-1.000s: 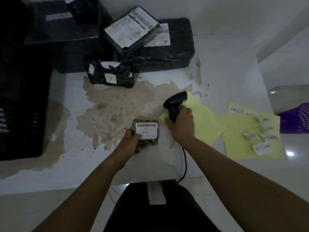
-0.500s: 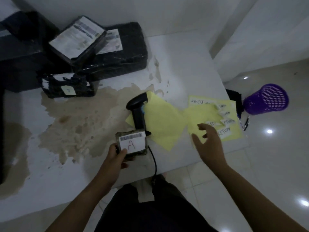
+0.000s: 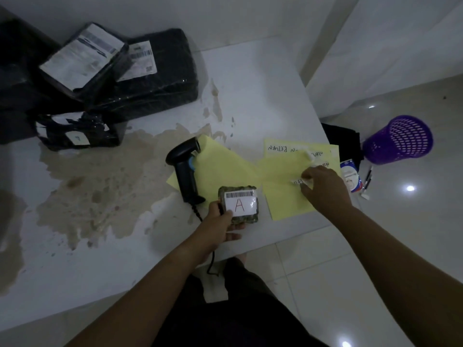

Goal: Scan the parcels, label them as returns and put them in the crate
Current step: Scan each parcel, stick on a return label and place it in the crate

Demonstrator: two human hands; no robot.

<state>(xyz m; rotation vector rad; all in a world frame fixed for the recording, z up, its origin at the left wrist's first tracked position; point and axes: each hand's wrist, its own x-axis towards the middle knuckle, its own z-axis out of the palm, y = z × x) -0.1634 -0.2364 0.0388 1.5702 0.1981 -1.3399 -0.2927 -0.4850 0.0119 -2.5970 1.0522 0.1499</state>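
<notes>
Left hand (image 3: 220, 225) gripping small parcel (image 3: 240, 205), right hand (image 3: 323, 189) fingers curled, pinching return label (image 3: 299, 182) on yellow sheet (image 3: 285, 204)

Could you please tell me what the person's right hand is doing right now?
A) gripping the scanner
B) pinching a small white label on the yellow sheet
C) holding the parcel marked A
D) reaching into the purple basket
B: the right hand pinches a small white label on the yellow sheet; the scanner lies unheld, and the left hand holds the parcel.
</notes>
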